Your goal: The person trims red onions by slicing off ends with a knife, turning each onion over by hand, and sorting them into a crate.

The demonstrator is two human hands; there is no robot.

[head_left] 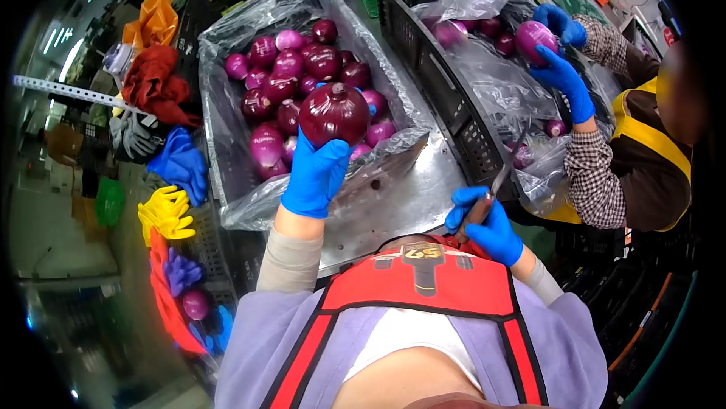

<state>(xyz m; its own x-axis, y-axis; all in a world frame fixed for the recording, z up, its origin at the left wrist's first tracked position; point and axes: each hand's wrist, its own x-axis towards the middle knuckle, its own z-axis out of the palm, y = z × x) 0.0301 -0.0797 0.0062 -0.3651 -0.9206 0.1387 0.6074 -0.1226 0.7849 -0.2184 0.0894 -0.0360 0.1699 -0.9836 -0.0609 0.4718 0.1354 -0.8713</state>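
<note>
Left hand (316,176): blue-gloved and grasping a large onion (335,115) from below, the fingertips showing round its far side.
Large onion: dark red-purple and glossy, raised in front of the lined crate (215,99) – the view from above does not tell how high.
Lined crate: clear plastic over its sides, with many smaller purple onions (287,66) heaped inside.
Right hand (491,233): also in a blue glove, clenched round the brown handle of a knife (476,220), close to the red apron (431,280).
Knife: blade pointing away from the body, towards the black crate (470,130); whether they touch, I cannot tell.
Metal table (378,212): bare and wet-looking between the two hands.
Co-worker (594,174): at the right, holding a purple onion (535,40) over the black crate.
Left edge: yellow gloves (166,216) near a blue glove (181,164) – a single onion (195,304) lies below them in view.
</note>
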